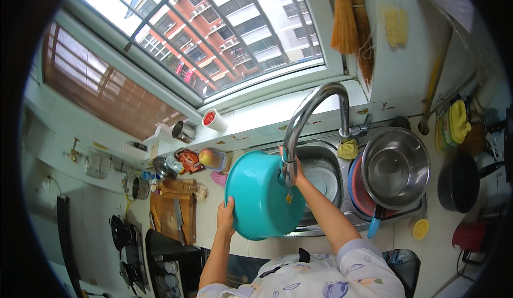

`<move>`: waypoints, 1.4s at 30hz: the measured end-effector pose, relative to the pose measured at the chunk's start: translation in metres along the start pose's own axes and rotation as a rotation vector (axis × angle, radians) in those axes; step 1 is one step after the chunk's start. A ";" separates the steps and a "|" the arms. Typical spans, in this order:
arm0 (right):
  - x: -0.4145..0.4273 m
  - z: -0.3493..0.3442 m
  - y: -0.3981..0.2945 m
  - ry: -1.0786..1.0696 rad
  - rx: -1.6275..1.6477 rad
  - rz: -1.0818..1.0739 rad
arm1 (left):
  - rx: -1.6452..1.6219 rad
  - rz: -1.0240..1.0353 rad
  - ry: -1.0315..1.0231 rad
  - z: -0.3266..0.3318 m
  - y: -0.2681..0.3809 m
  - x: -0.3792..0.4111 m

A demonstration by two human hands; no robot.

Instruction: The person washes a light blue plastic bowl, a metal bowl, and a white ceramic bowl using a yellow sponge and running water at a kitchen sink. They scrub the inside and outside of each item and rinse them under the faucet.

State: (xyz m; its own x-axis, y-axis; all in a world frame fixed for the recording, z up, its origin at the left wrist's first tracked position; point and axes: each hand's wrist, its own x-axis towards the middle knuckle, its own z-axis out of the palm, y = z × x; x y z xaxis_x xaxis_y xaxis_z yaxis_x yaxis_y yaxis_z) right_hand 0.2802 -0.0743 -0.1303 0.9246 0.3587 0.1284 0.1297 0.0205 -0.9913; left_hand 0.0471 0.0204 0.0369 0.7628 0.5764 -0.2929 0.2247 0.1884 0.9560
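Observation:
A teal plastic basin [262, 197] is tilted on its side over the left edge of the sink. My left hand [226, 217] grips its rim on the left. At its upper right side is my right hand [297, 171], partly hidden behind the chrome faucet [296, 125]; its hold on the basin shows only in part. Under and beside the basin lies the left bowl of the stainless steel sink [340, 165], with a pale round dish [326, 179] in it. No running water can be made out.
To the right, a stainless steel bowl [394, 169] rests over a red colander [358, 189] in the sink. A kitchen knife [178, 218] lies on a wooden cutting board [188, 205] at the left. A yellow cloth [348, 149] sits at the faucet's base. Detergent bottles [455, 125] stand far right.

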 end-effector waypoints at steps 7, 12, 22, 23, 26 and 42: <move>-0.045 -0.060 -0.054 -0.433 0.081 0.179 | -0.397 0.073 0.199 -0.011 0.007 -0.001; -0.090 -0.139 -0.040 -0.294 0.187 0.487 | -0.630 0.073 0.189 -0.030 0.005 0.011; -0.202 -0.241 -0.105 0.687 0.550 0.582 | -0.855 -0.007 0.178 -0.045 0.018 0.007; -0.208 -0.255 -0.111 0.709 0.596 0.520 | -0.869 -0.009 0.171 -0.044 0.021 0.007; -0.203 -0.298 -0.107 0.845 0.611 0.553 | -0.889 -0.009 0.169 -0.046 0.024 0.008; -0.178 -0.303 -0.182 0.594 -0.386 0.182 | -0.995 0.053 0.226 -0.056 0.035 -0.019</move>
State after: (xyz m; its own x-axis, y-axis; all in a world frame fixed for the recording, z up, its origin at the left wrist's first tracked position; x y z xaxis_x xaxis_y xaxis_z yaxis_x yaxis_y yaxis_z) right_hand 0.2003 -0.4252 0.0355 0.9677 -0.2437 0.0641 -0.0291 -0.3608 -0.9322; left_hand 0.0069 0.0605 0.0754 0.6016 0.7203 -0.3452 -0.4897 0.6740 0.5530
